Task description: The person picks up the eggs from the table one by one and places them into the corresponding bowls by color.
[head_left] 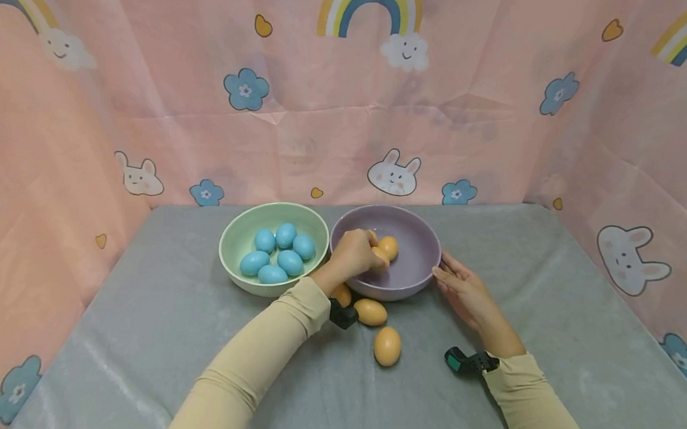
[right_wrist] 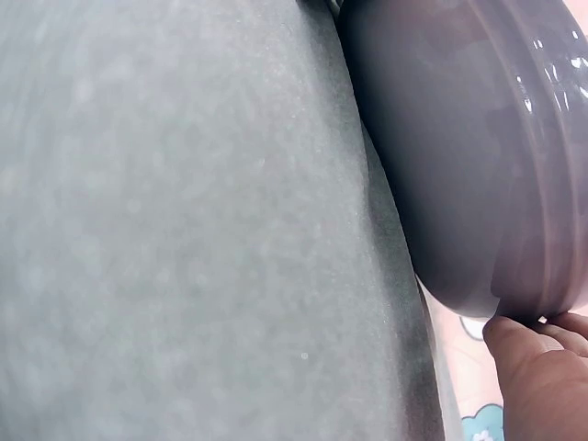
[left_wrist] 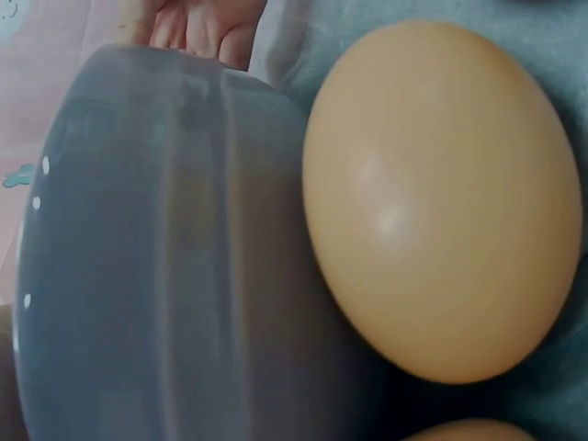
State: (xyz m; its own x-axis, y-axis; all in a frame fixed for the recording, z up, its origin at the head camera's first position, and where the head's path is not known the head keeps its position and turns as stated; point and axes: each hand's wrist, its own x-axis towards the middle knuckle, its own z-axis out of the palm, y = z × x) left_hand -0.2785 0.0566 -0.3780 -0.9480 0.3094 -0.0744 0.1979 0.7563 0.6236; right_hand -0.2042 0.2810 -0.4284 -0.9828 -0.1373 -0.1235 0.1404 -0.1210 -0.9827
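In the head view my left hand (head_left: 353,256) reaches over the near left rim of the purple bowl (head_left: 416,249), its fingers curled down around a light-brown egg (head_left: 379,258). Beside that egg lies another brown egg (head_left: 389,247), and a third shows partly behind my fingers. My right hand (head_left: 469,295) touches the bowl's right outer side, thumb and fairly straight fingers at the rim; the right wrist view shows its fingertips (right_wrist: 503,333) against the wall. Filling much of the left wrist view, a brown egg (left_wrist: 441,202) sits close beside the bowl's outer wall (left_wrist: 129,239).
A green bowl (head_left: 233,251) with several blue eggs (head_left: 290,262) stands left of the purple one. In front, brown eggs lie on the grey cloth (head_left: 307,400): one egg (head_left: 387,346) nearest me, another egg (head_left: 371,312) behind it, a third partly hidden by my left wrist.
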